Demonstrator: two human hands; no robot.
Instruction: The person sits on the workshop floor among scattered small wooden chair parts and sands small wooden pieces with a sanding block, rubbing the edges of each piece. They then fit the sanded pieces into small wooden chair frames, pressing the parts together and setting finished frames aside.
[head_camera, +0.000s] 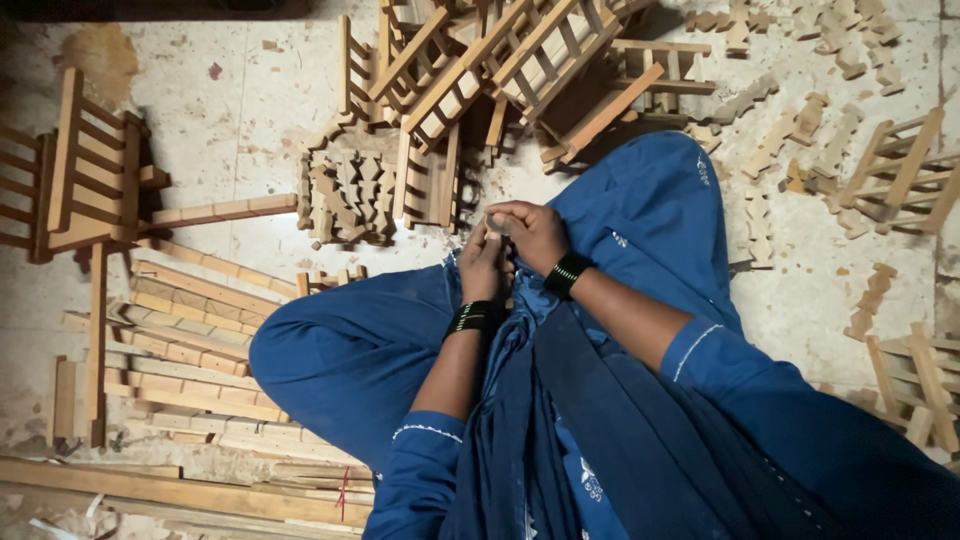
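Blue sleeves (700, 370) and a dark blue scarf (530, 420) filled the near part of the view, draped over crossed legs in blue cloth. Both forearms were angled inward from the elbows and met in front of the lap, each wrist ringed by a dark bangle (566, 273). The left hand (481, 265) was raised with its fingers curled upward, and the right hand (530, 232) was bent over it from above, knuckles turned outward. A small pale piece (497, 224) was pinched between the fingertips of the two hands, both grips being closed on it; its exact shape could not be made out. The piece was held above the lap, just short of the floor (250, 120).

Beyond the hands, a cluster of notched wooden blocks (345, 190) was seen lying on the floor, with flat wooden slats (190, 340) stacked to the left and a small slatted wooden frame (85, 170) further left. A heap of assembled wooden frames (510, 60) was piled past the blocks, and loose notched pieces (800, 130) were scattered to the right.
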